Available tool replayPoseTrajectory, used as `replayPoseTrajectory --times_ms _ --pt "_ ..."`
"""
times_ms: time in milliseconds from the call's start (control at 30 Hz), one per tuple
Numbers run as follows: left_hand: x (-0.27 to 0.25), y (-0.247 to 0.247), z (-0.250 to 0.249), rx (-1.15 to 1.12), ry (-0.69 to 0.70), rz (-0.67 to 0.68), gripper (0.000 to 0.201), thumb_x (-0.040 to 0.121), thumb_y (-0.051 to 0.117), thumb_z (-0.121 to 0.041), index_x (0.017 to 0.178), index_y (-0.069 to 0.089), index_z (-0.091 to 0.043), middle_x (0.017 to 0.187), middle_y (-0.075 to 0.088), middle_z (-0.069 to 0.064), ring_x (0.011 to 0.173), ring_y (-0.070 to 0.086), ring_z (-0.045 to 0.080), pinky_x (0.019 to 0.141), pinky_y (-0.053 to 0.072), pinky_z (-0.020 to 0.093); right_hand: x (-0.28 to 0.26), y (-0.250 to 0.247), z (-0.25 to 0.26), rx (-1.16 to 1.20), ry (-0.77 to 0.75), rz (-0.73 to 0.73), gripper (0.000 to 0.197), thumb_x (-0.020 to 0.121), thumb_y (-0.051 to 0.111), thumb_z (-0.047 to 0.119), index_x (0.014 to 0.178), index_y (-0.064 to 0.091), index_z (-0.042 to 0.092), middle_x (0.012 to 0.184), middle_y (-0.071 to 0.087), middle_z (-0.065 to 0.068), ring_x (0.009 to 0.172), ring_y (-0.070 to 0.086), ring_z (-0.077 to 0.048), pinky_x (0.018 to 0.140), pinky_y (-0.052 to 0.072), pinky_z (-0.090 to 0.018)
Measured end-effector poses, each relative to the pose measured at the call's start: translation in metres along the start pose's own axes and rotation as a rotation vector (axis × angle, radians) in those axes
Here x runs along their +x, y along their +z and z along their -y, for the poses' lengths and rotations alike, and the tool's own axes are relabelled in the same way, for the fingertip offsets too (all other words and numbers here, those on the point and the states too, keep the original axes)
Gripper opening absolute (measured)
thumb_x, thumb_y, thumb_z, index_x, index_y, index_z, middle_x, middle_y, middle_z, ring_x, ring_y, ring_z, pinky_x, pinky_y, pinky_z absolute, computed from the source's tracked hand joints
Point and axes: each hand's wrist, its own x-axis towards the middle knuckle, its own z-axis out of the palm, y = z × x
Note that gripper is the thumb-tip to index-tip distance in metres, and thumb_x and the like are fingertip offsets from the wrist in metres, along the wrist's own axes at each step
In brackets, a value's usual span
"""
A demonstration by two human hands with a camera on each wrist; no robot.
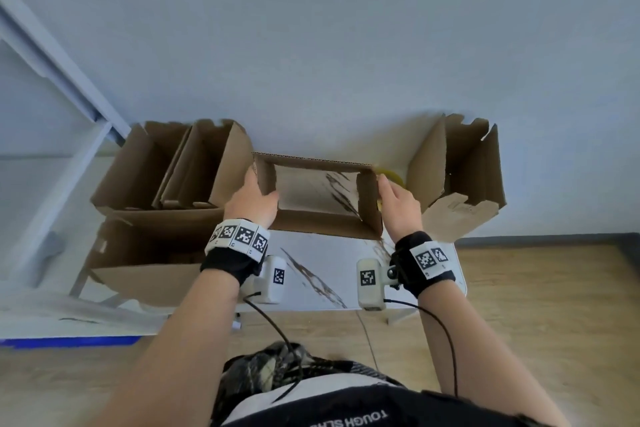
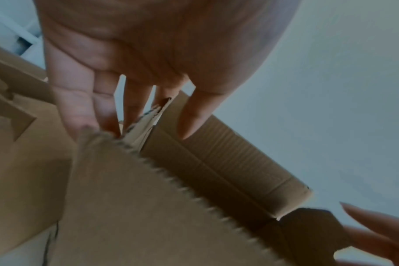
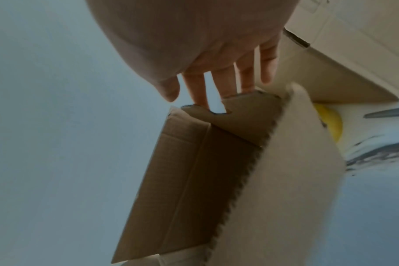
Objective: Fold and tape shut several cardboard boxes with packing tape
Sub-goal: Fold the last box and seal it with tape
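Both hands [image 1: 251, 199] [image 1: 398, 203] forward, fingers [image 2: 80, 108] extended.

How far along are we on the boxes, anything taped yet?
No taped box shows. In hand: the middle box, open-topped, with the left hand and right hand on its sides. Left: open boxes at left and right; a yellow thing, maybe tape, lies behind.
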Motion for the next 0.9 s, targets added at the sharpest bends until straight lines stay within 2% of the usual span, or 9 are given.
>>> replayPoseTrajectory --times_ms 100,167,233,333,467,567,700,800,900 --pt "0.006 -0.001 0.001 0.068 0.007 -0.016 0.062 0.097 0.048 -0.031 0.152 0.022 -0.038 0.137 0.056 0.012 0.123 0.052 0.042 0.105 0.043 0.05 0.002 0.001 0.002 0.107 -0.055 -0.073 0.04 0.104 0.039 0.044 0.104 0.072 0.022 0.094 0.069 -0.001 0.101 0.062 -0.024 0.076 0.045 -0.028" --pt "0.009 -0.002 0.0 0.096 0.013 0.001 0.063 0.096 0.046 -0.027 0.153 0.022 -0.041 0.138 0.055 0.013 0.123 0.051 0.043 0.106 0.042 0.048 0.005 0.005 0.0 0.177 -0.044 -0.108 0.037 0.103 0.042 0.041 0.1 0.074 0.023 0.101 0.07 -0.007 0.105 0.061 -0.023 0.082 0.043 -0.028" --pt "0.01 0.0 -0.004 0.106 0.023 0.022 0.066 0.099 0.044 -0.026 0.156 0.014 -0.039 0.14 0.054 0.013 0.125 0.051 0.041 0.105 0.04 0.045 0.01 0.012 -0.007 0.309 0.019 -0.098 0.026 0.1 0.05 0.04 0.094 0.074 0.035 0.106 0.07 0.004 0.111 0.061 -0.016 0.097 0.045 -0.031" --pt "0.009 0.008 -0.008 0.066 0.093 -0.018 0.056 0.106 0.035 -0.036 0.158 0.014 -0.032 0.14 0.055 0.009 0.127 0.051 0.034 0.105 0.039 0.041 0.017 0.019 -0.022 0.545 0.078 -0.014 0.027 0.099 0.055 0.021 0.121 0.07 0.028 0.121 0.069 0.007 0.119 0.06 -0.01 0.111 0.042 -0.038" --pt "0.022 0.022 0.005 -0.255 0.183 -0.029 0.043 0.107 0.037 -0.031 0.149 0.042 -0.025 0.145 0.053 0.001 0.134 0.047 0.023 0.107 0.033 0.028 0.028 0.019 -0.027 0.688 0.141 0.021 0.046 0.095 0.055 0.001 0.134 0.061 0.023 0.137 0.059 0.002 0.126 0.054 -0.018 0.113 0.039 -0.035" --pt "0.034 0.03 0.013 -0.593 0.194 0.025 0.042 0.104 0.045 -0.016 0.146 0.047 -0.015 0.147 0.051 -0.002 0.138 0.043 0.013 0.114 0.029 0.025 0.029 0.017 -0.027 0.719 0.169 0.06 0.053 0.092 0.055 -0.008 0.134 0.062 0.024 0.137 0.059 -0.001 0.117 0.06 -0.017 0.105 0.045 -0.029" --pt "0.051 0.028 0.014 -0.953 0.06 -0.059 0.029 0.099 0.052 -0.013 0.127 0.061 -0.012 0.13 0.061 0.003 0.122 0.055 0.016 0.11 0.039 0.032 0.034 0.017 -0.026 0.744 0.201 0.13 0.05 0.089 0.057 -0.008 0.12 0.07 0.03 0.129 0.064 -0.006 0.11 0.065 -0.021 0.11 0.043 -0.037" --pt "0.052 0.032 0.009 -0.905 0.148 -0.158 0.018 0.098 0.053 -0.005 0.111 0.064 -0.009 0.105 0.064 -0.004 0.098 0.058 0.005 0.094 0.044 0.022 0.04 0.018 -0.024 0.674 0.191 0.088 0.04 0.085 0.065 -0.002 0.115 0.07 0.025 0.122 0.061 -0.008 0.108 0.061 -0.021 0.102 0.045 -0.035" --pt "0.052 0.037 0.009 -0.881 0.257 -0.122 0.021 0.098 0.051 0.0 0.101 0.065 -0.016 0.1 0.063 -0.008 0.088 0.057 -0.008 0.084 0.041 0.012 0.047 0.012 -0.02 0.6 0.236 0.101 0.032 0.088 0.065 -0.002 0.115 0.062 0.013 0.114 0.061 -0.011 0.096 0.061 -0.021 0.093 0.046 -0.037"
